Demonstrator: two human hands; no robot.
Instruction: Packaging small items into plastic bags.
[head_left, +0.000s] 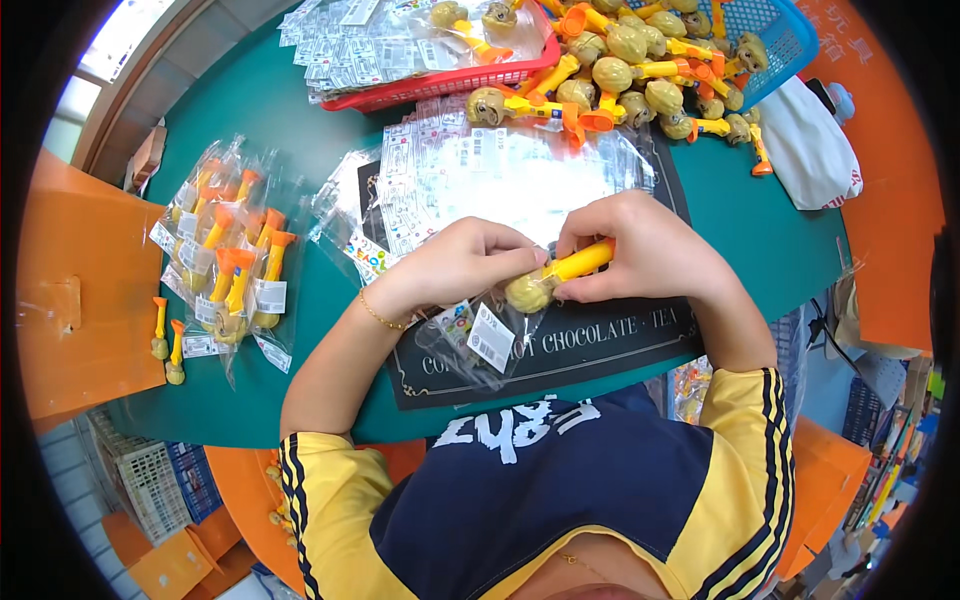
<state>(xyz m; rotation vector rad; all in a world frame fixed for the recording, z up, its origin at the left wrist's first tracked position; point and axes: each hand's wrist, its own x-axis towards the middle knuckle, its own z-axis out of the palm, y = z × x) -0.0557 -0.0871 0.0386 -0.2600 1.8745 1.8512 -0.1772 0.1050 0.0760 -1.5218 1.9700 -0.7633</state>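
Note:
Over a dark printed mat [620, 335], my right hand [645, 250] grips the yellow stick of a toy [580, 264]. The toy's olive-gold, lumpy round head points toward my left hand. My left hand [465, 262], with thumb and fingers pinched together, holds the edge of a clear plastic bag [465, 345]. That bag carries a white label and hangs below my left hand, beside the toy's head. Whether the head is inside the bag's mouth I cannot tell. Flat clear printed bags [430, 185] lie just beyond my hands.
A red basket [450, 85] of flat bags stands at the back. Next to it, similar toys [625, 75] heap up against a blue basket [790, 50]. Bagged toys [225, 245] lie at left, near an orange box [85, 290]. A white bag [810, 150] rests at right.

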